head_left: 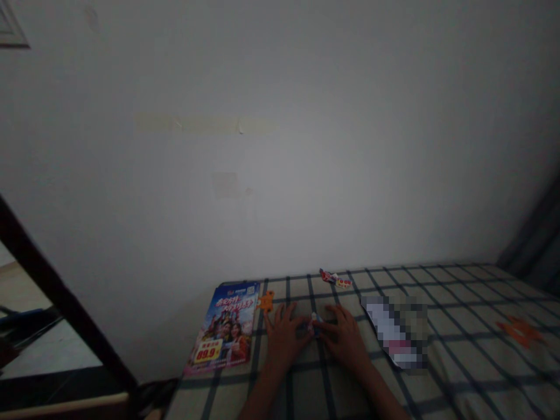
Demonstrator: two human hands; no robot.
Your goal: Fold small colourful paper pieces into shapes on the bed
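Both of my hands rest on a checked bedsheet point(459, 356) near the wall. My left hand point(283, 333) lies with fingers spread, its thumb side touching a small folded coloured paper piece point(315, 322). My right hand point(345, 338) lies beside it with fingers bent, pinching the same small piece from the right. The piece sits between the two hands, partly hidden by them. A second small red, white and yellow wrapper point(335, 279) lies farther back, close to the wall.
A colourful printed flyer point(225, 334) lies to the left of my hands, with a small orange shape point(265, 301) at its corner. A blurred card or sheet point(396, 332) lies to the right. A white wall point(280, 146) stands behind; a dark bed-frame bar point(56, 291) slants at left.
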